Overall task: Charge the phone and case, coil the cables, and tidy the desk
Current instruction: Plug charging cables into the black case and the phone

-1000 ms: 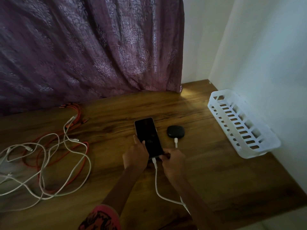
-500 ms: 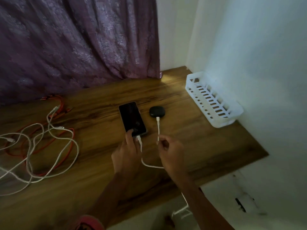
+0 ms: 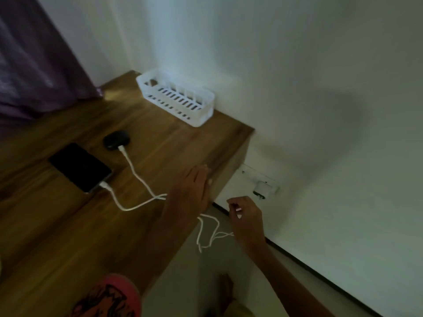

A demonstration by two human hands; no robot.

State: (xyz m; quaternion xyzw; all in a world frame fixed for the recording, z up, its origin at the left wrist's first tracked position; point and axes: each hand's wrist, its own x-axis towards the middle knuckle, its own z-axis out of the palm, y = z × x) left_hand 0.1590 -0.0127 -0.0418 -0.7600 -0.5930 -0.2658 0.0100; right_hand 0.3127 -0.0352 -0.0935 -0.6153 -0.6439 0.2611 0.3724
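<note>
A single head-worn, wide-angle view looks steeply down, close over the desk (image 3: 160, 138) end, facing the white wall (image 3: 297, 65); socket plate (image 3: 247, 177) right of centre, curtain (image 3: 34, 65) upper left.

The scene is dimly lit and softened by motion blur; a broad shadow is cast on the wall (image 3: 332, 124) between two and three o'clock, and a bright patch is seen on the desk (image 3: 174, 143) at ten o'clock

We took our left hand (image 3: 194, 188) off the phone (image 3: 80, 167) and held it flat over the desk (image 3: 68, 236) edge; our right hand (image 3: 246, 217) dropped below, toward the wall charger (image 3: 261, 189), fingers curled.
</note>
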